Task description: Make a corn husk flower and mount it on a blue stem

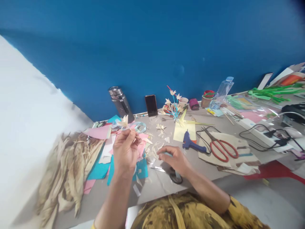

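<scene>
Between the pinched fingertips of my left hand is a small cream husk flower, its petals pointing up. My right hand reaches low over pale husk scraps, fingers loosely bent and apart, with nothing visible in them. Beneath that hand lie small scissors with black handles, partly hidden by it. Another husk flower rests on the table beyond. Farther back stands a bunch of finished husk flowers on blue stems.
Dried corn husks hang over the table's left part beside coloured paper. A flask and a phone stand by the wall. To the right are a blue glue gun, red-handled scissors, a plastic bottle and a power strip with cables.
</scene>
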`<state>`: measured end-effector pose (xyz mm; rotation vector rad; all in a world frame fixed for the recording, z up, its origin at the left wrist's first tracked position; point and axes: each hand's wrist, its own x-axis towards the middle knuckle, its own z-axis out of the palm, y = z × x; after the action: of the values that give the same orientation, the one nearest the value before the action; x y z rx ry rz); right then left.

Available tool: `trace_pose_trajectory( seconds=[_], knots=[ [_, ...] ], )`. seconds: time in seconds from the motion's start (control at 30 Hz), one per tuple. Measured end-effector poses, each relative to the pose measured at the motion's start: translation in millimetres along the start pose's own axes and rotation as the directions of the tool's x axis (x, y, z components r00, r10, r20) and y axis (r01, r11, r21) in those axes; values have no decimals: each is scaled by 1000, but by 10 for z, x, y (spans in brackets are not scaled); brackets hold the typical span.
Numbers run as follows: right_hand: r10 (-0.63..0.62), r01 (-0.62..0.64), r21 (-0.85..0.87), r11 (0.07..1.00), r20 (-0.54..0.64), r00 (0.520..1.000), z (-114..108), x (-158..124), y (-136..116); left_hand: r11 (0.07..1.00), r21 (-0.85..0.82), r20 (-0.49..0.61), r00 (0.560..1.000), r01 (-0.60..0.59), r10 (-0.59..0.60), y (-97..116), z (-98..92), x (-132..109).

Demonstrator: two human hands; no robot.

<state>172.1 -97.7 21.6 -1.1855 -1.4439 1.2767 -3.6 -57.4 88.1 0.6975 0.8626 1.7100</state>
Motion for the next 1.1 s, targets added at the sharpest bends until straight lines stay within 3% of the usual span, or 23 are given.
trace_pose_trajectory(
  seconds=[0.07,0.13,0.3,0.43,0.53,0.6,0.67,0.73,0.8,0.87,0.93,1.03,1.1],
  knots=[
    [-41,37,-208,977,-19,999,-71,80,13,1000,-16,-14,1000,17,-17,3,-20,28],
    [-101,94,-458,884,9,995,-101,204,27,999,-20,-2,1000,31,-31,-8,-37,52],
    [-51,113,-639,761,115,992,-61,497,134,967,-117,79,973,225,-216,92,-85,141],
    [20,122,-747,654,178,984,-10,549,249,894,-328,52,951,304,-304,462,-105,249],
    [35,132,-781,610,193,981,-11,519,247,886,-454,17,995,95,-98,791,-105,315],
    [28,135,-792,596,189,982,-25,485,186,892,-451,-2,1000,-22,24,911,-105,336],
    [10,127,-800,586,164,986,-49,445,96,927,-354,-40,993,-121,114,889,-103,335],
    [-45,100,-801,590,91,995,-107,399,5,972,-205,-22,994,-111,109,736,-99,315],
    [-158,67,-776,627,-43,986,-242,329,-64,985,-144,-63,994,-94,85,517,-94,286],
    [-281,44,-735,676,-203,938,-489,212,-93,989,-146,-75,997,-30,19,310,-91,256],
    [-320,-50,-733,678,-357,878,-838,34,-71,990,-141,-68,998,-8,-2,165,-89,227],
    [-223,-367,-744,559,-561,797,-1414,-313,63,993,-109,-61,997,33,-40,54,-71,193],
    [-84,-501,-741,446,-593,801,-1711,-539,199,993,-107,-68,996,48,-56,9,-44,179]
  ],
)
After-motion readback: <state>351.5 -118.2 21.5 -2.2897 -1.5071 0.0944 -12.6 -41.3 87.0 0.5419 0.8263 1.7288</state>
